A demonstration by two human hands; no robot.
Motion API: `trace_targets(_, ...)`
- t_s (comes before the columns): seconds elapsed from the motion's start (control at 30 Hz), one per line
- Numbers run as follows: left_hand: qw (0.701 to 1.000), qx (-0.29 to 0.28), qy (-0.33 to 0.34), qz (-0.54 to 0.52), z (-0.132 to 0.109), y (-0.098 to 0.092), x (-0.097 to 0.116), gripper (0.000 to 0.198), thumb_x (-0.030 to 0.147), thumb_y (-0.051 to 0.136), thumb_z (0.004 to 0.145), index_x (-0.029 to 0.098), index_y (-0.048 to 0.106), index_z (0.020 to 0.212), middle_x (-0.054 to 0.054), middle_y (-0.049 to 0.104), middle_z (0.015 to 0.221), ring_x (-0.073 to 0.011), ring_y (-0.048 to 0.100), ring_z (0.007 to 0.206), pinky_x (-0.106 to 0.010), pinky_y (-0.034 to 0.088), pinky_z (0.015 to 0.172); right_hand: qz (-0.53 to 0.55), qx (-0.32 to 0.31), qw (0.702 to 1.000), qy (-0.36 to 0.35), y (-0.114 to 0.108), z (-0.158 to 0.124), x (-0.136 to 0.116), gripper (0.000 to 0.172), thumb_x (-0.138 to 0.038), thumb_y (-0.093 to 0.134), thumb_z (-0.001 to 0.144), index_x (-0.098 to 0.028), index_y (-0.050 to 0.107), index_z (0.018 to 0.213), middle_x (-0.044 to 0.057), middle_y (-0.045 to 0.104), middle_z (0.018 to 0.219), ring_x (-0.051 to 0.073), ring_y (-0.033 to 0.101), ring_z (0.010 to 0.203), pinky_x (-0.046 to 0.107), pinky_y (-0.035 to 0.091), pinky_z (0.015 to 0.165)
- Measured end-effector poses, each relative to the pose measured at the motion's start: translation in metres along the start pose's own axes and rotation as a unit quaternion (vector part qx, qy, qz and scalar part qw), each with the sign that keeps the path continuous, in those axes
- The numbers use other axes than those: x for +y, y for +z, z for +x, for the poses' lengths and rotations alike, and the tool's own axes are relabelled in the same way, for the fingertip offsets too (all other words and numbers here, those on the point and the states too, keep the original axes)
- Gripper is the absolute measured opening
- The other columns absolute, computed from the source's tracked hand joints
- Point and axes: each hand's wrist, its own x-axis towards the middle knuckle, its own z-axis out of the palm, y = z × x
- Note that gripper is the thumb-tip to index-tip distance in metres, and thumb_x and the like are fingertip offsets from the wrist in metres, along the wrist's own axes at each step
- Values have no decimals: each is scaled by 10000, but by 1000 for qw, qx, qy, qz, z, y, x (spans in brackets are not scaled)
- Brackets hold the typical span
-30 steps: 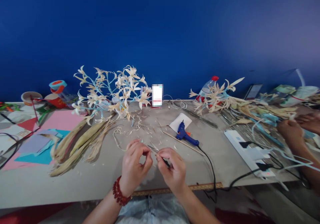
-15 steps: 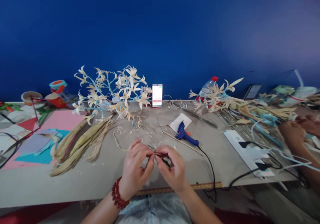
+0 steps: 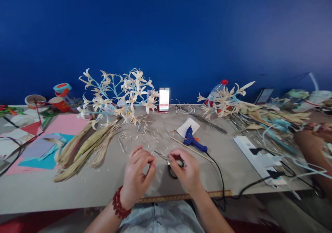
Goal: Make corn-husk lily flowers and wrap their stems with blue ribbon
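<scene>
Scissors (image 3: 168, 161) lie at centre, partly hidden by the right hand (image 3: 186, 168) at three o'clock, thumb meeting finger. At nine, the left hand (image 3: 135, 176) is likewise closed; whether either pinches anything, I cannot tell. Toward eleven, flowers (image 3: 131, 97) stand seemingly finished; beyond nine, husks (image 3: 89, 145) lie loose, apparently unused.

Two hands at work up front, folks: one left hand (image 3: 140, 170), one right hand (image 3: 187, 170)! One beaded bracelet (image 3: 119, 203), one pair of scissors (image 3: 161, 155), one glue gun (image 3: 195, 143), one white power strip (image 3: 241, 145) and two black plugs (image 3: 276, 174) in it! One red-capped bottle (image 3: 215, 92), one coiled white cable (image 3: 185, 112). Pale flowers (image 3: 136, 75)? Two bunches, with too many overlapping blooms to number!
</scene>
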Motion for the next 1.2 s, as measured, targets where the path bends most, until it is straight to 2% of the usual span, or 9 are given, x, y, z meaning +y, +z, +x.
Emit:
trace_targets(0.07,1000,-9,5,1,1,0,0,140,81,510,824,213,557,831,3,624,733,-162,599,715,-458,421,983,34,-58,998,-7,2,1,-7,88,-187,547,844,-196,603,911,33,659,821,158,627,714,264,501,676)
trace_targets(0.13,1000,-9,6,1,2,1,2,145,79,511,821,214,563,827,2,628,728,-163,599,713,-458,422,982,42,-81,996,-15,6,2,-13,75,-185,548,840,-198,598,894,27,659,809,153,627,707,258,497,674)
trace_targets(0.23,1000,-8,2,2,0,1,2,151,70,516,815,214,561,813,7,619,718,-157,590,704,-459,421,982,17,-68,997,-26,11,4,-13,67,-162,549,831,-203,594,801,3,644,714,144,613,648,244,475,632)
trace_targets(0.4,1000,12,-10,-1,-4,-2,-1,151,65,513,814,212,543,822,6,601,721,-158,579,713,-465,419,986,-29,5,1000,2,2,6,1,71,-188,553,832,-203,601,783,12,636,685,162,604,623,253,476,588)
trace_targets(0.57,1000,-6,-10,-18,-2,-1,-2,159,55,512,825,209,547,837,3,609,740,-156,578,732,-470,401,1000,54,-88,995,6,2,5,-10,72,-191,545,847,-196,606,887,18,657,782,145,625,678,236,497,636)
trace_targets(0.7,999,-22,-24,-25,1,1,-1,133,86,524,826,210,560,860,-9,619,763,-171,587,756,-470,402,993,23,-79,996,-29,10,4,-17,75,-172,527,861,-200,571,808,13,623,729,145,589,665,253,462,633)
trace_targets(0.83,998,-43,-44,-31,6,2,-1,120,102,527,825,212,563,858,-14,632,770,-181,598,772,-455,412,983,-3,-72,995,-64,12,2,-13,66,-152,528,850,-210,551,829,20,615,750,163,576,699,280,455,664)
trace_targets(1.03,998,-24,-45,-29,5,6,-1,147,86,495,823,216,563,814,-10,622,722,-179,595,731,-456,417,978,-14,-42,996,-78,10,2,-10,86,-138,524,845,-215,543,813,24,622,739,166,579,679,282,461,652)
trace_targets(1.2,996,-36,-63,-59,5,6,0,118,124,507,816,209,578,856,-37,640,782,-197,602,781,-437,449,924,5,-59,995,-79,11,3,-8,79,-142,529,856,-215,546,830,22,623,753,164,584,690,277,462,653)
